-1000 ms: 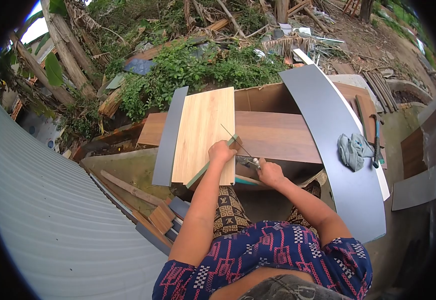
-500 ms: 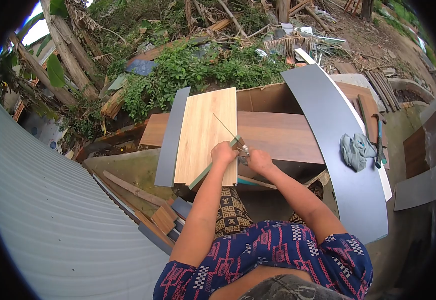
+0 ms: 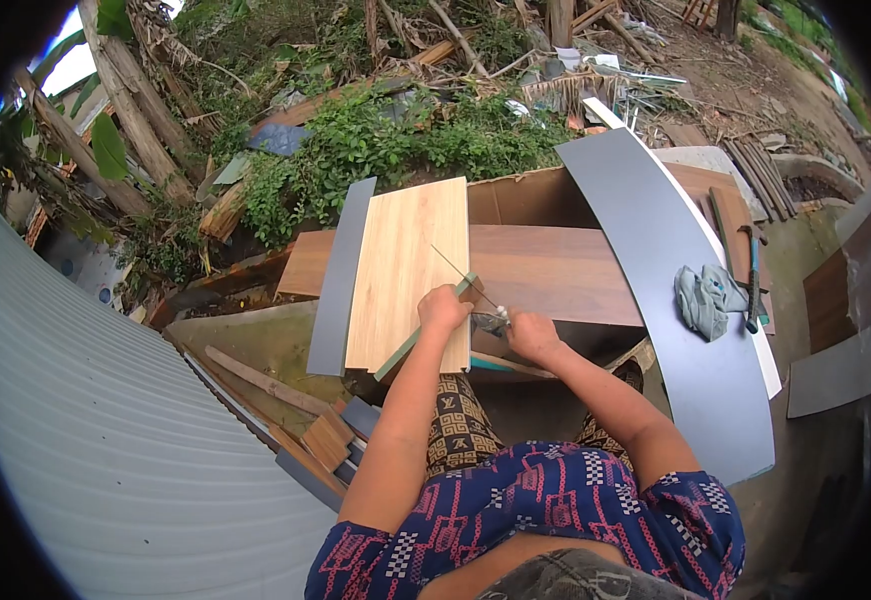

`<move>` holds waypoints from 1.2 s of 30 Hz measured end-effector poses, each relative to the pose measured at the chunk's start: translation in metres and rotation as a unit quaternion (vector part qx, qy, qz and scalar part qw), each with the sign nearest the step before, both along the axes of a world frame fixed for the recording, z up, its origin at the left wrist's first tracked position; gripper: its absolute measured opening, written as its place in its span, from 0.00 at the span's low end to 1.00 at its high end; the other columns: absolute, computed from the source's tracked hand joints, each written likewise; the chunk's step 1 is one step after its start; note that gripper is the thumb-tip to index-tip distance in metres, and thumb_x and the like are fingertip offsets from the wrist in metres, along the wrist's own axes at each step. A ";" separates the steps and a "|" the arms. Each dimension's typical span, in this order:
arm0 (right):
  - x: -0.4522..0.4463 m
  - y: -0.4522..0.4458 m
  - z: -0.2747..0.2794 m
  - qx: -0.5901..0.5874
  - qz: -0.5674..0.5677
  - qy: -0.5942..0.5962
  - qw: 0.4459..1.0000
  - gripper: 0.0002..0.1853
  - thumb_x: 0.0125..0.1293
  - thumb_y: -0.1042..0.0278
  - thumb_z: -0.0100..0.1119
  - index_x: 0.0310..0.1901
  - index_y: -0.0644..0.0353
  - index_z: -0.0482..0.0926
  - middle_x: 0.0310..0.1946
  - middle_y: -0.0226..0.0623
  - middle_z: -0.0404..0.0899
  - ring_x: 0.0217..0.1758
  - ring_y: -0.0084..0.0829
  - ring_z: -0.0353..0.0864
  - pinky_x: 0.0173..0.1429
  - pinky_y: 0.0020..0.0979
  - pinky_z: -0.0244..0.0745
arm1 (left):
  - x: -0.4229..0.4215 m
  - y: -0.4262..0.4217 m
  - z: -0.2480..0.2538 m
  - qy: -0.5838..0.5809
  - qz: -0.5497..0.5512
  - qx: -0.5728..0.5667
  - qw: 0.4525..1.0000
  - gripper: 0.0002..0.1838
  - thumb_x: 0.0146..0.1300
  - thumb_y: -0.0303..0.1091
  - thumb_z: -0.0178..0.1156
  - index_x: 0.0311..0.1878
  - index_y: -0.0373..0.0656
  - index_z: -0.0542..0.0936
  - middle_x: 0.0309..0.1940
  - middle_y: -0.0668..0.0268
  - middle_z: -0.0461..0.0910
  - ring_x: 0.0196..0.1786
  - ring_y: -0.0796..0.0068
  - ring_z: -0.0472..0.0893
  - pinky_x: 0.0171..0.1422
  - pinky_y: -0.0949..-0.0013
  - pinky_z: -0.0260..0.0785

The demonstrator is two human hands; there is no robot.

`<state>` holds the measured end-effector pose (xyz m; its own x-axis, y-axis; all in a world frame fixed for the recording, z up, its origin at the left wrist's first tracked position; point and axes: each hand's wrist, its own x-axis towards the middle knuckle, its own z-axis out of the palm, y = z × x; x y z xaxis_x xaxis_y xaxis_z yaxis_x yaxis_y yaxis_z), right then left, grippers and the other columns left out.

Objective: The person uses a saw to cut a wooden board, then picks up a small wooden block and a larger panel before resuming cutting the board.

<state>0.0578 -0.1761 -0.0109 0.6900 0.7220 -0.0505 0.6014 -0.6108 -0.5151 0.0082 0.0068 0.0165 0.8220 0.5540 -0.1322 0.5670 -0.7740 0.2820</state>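
My left hand [image 3: 443, 308] is closed around a narrow green-edged strip of board [image 3: 401, 352], which lies slantwise on a light wood-grain panel [image 3: 406, 235]. In my closed right hand [image 3: 533, 335] is the handle end of a thin saw [image 3: 449, 262], with something white where the blade meets the grip. The blade crosses the far end of the strip, just beyond my left fingers, and its tip points up and left over the panel. My right fingers cover most of the handle. A dark grey board [image 3: 341, 285] sits along the panel's left side.
Beneath the panel runs a brown wood-grain plank [image 3: 556, 265]. A long grey sheet [image 3: 656, 240] on the right carries a grey-green cloth [image 3: 701, 303] and a hammer-like tool [image 3: 754, 285]. Offcuts [image 3: 328, 438] lie low left, beside corrugated metal [image 3: 126, 420]. Plants [image 3: 356, 150] grow beyond.
My right hand has drawn back slightly to the lower right, pulling the saw blade along across the strip. My left hand keeps its hold on the strip, almost unmoved.
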 end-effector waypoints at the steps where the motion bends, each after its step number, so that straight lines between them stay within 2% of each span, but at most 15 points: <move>1: 0.002 0.011 0.007 -0.006 0.000 0.004 1.000 0.12 0.58 0.68 0.51 0.41 0.65 0.73 0.33 0.55 0.80 0.40 0.52 0.80 0.44 0.49 0.74 | -0.001 -0.002 0.001 -0.004 0.002 0.002 1.000 0.20 0.47 0.45 0.67 0.39 0.40 0.82 0.38 0.53 0.82 0.45 0.58 0.81 0.51 0.60 0.72; 5: 0.011 0.040 0.012 0.000 -0.004 0.014 1.000 0.12 0.57 0.70 0.49 0.42 0.65 0.74 0.35 0.55 0.80 0.41 0.52 0.81 0.46 0.48 0.75 | -0.002 -0.005 0.001 -0.015 0.005 0.005 1.000 0.20 0.47 0.45 0.68 0.38 0.40 0.82 0.38 0.53 0.82 0.45 0.58 0.81 0.50 0.60 0.72; 7: 0.011 0.042 0.003 0.010 -0.012 0.014 1.000 0.12 0.58 0.67 0.51 0.42 0.65 0.72 0.33 0.55 0.80 0.40 0.53 0.80 0.45 0.49 0.74 | 0.000 -0.003 0.000 -0.013 0.003 0.002 1.000 0.20 0.46 0.45 0.68 0.38 0.40 0.82 0.37 0.53 0.82 0.45 0.58 0.81 0.50 0.60 0.72; 15: -0.012 -0.002 -0.013 -0.004 -0.021 0.012 1.000 0.14 0.59 0.63 0.55 0.42 0.65 0.70 0.30 0.55 0.79 0.37 0.54 0.80 0.42 0.50 0.74 | 0.001 0.002 0.002 0.005 0.009 -0.019 1.000 0.21 0.45 0.46 0.68 0.39 0.41 0.82 0.38 0.53 0.82 0.46 0.57 0.81 0.51 0.61 0.72; 23: -0.006 -0.007 -0.012 -0.007 -0.006 -0.003 1.000 0.12 0.59 0.65 0.54 0.39 0.65 0.71 0.29 0.54 0.79 0.37 0.54 0.80 0.41 0.51 0.74 | 0.000 -0.001 0.005 0.001 0.001 -0.010 1.000 0.21 0.46 0.45 0.68 0.40 0.40 0.82 0.38 0.53 0.82 0.45 0.57 0.81 0.51 0.60 0.72; 29: 0.006 0.028 -0.008 0.018 -0.008 -0.003 1.000 0.12 0.58 0.66 0.54 0.40 0.64 0.71 0.31 0.55 0.79 0.38 0.54 0.80 0.42 0.51 0.74 | -0.001 -0.004 0.001 -0.003 0.005 -0.006 1.000 0.22 0.47 0.46 0.68 0.40 0.40 0.82 0.38 0.52 0.82 0.45 0.57 0.81 0.51 0.59 0.72; 36: -0.003 0.021 -0.009 0.019 -0.017 0.008 1.000 0.12 0.58 0.66 0.54 0.40 0.64 0.71 0.30 0.55 0.79 0.37 0.55 0.80 0.42 0.50 0.74 | 0.000 0.004 0.005 0.018 0.005 -0.014 1.000 0.23 0.46 0.48 0.68 0.40 0.40 0.82 0.39 0.53 0.82 0.46 0.57 0.81 0.51 0.60 0.72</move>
<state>0.0546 -0.1548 -0.0198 0.7141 0.6992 -0.0346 0.5712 -0.6105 -0.5487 0.0083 0.0104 0.0213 0.8107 0.5579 -0.1775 0.5850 -0.7598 0.2836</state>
